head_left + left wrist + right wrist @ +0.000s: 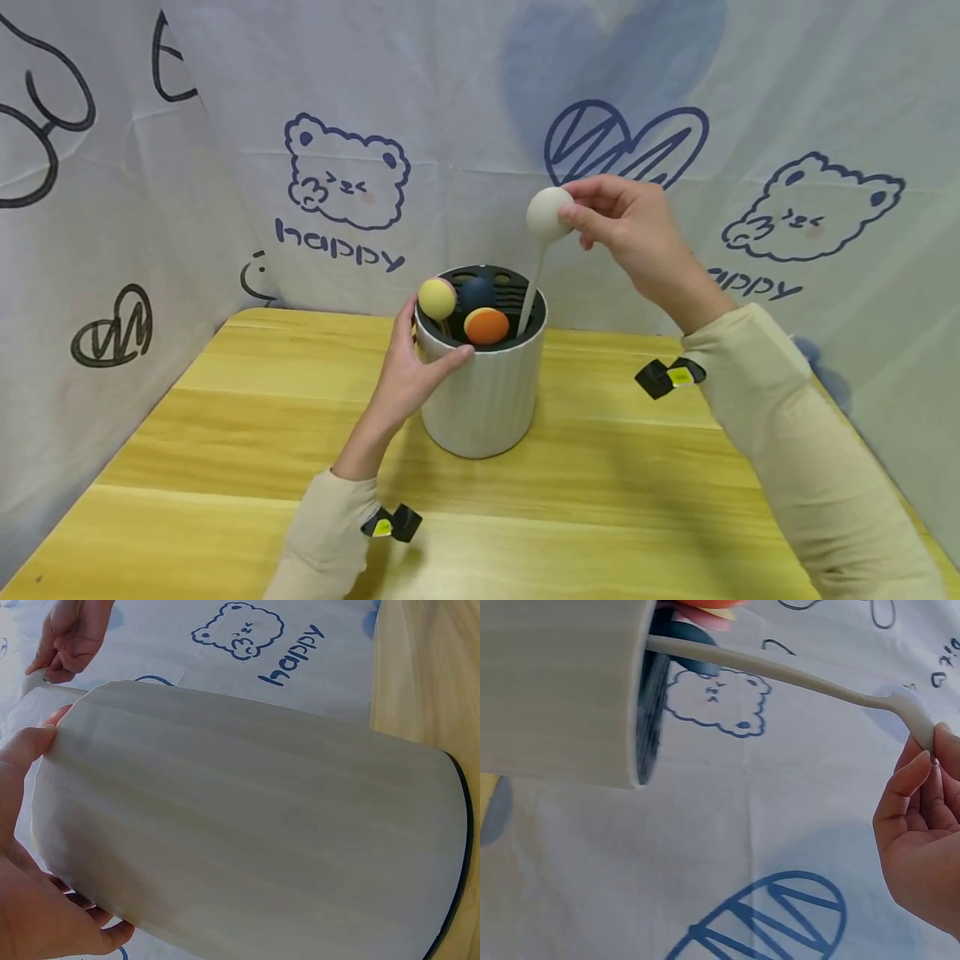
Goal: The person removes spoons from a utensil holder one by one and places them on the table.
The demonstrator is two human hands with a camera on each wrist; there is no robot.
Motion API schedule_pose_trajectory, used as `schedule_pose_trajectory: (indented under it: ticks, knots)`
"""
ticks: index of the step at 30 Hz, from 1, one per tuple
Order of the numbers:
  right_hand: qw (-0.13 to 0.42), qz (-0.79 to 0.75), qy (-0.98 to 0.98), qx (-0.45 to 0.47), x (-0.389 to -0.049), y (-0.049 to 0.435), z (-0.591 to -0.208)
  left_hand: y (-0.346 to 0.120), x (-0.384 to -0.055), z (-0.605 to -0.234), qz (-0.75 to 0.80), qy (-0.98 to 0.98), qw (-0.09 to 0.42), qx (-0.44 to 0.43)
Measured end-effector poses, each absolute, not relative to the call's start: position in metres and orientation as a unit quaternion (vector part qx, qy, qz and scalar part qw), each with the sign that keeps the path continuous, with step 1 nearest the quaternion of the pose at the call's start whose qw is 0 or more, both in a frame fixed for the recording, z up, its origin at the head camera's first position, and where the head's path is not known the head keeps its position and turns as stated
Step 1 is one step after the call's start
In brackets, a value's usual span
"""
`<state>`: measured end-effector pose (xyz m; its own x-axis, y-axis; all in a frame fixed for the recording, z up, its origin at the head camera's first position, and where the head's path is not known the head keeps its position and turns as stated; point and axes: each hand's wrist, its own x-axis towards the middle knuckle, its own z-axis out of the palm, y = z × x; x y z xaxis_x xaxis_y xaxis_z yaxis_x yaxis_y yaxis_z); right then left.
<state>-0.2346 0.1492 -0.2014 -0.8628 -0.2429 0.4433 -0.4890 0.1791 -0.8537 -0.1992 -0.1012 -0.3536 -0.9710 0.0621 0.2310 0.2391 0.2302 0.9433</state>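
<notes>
A white ribbed utensil holder (480, 400) with a dark slotted insert stands upright on the table. My left hand (405, 371) grips it near the rim, thumb at the front and fingers round the left side. Between thumb and fingers, my right hand (630, 233) pinches the bowl of a white spoon (547, 212) above the holder's right side. The spoon's handle (780, 671) slants down inside the rim; its lower end is hidden. Also in the holder are a yellow round head (437, 298), a dark blue one (477, 293) and an orange one (486, 326).
The wooden table (247, 433) reaches back to a hanging white cloth (465, 125) printed with bears and hearts. More cloth (97, 225) hangs along the left side. Each sleeve cuff carries a small black and yellow piece.
</notes>
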Motion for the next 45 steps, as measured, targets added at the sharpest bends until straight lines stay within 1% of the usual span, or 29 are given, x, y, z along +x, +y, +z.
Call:
schedule_pose_trajectory:
  ticks: [4,13,23,33,45]
  knots:
    - [0.111,0.622,-0.733,0.253,-0.232,0.151,-0.193,-0.101,-0.198,-0.354,-0.614,-0.78,0.076,-0.096]
    - [0.127,0.656,-0.703,0.244,-0.229,0.155,-0.181,-0.101,-0.198,-0.354,-0.61,-0.783,0.074,-0.095]
    - [0.134,0.668,-0.684,0.26,-0.222,0.16,-0.177,-0.101,-0.198,-0.353,-0.611,-0.782,0.078,-0.096]
    - [0.142,0.66,-0.694,0.25,-0.221,0.17,-0.195,-0.101,-0.198,-0.354,-0.613,-0.781,0.077,-0.094]
    - [0.103,0.668,-0.723,0.144,-0.224,0.183,-0.237,-0.103,-0.198,-0.354,-0.611,-0.783,0.074,-0.095]
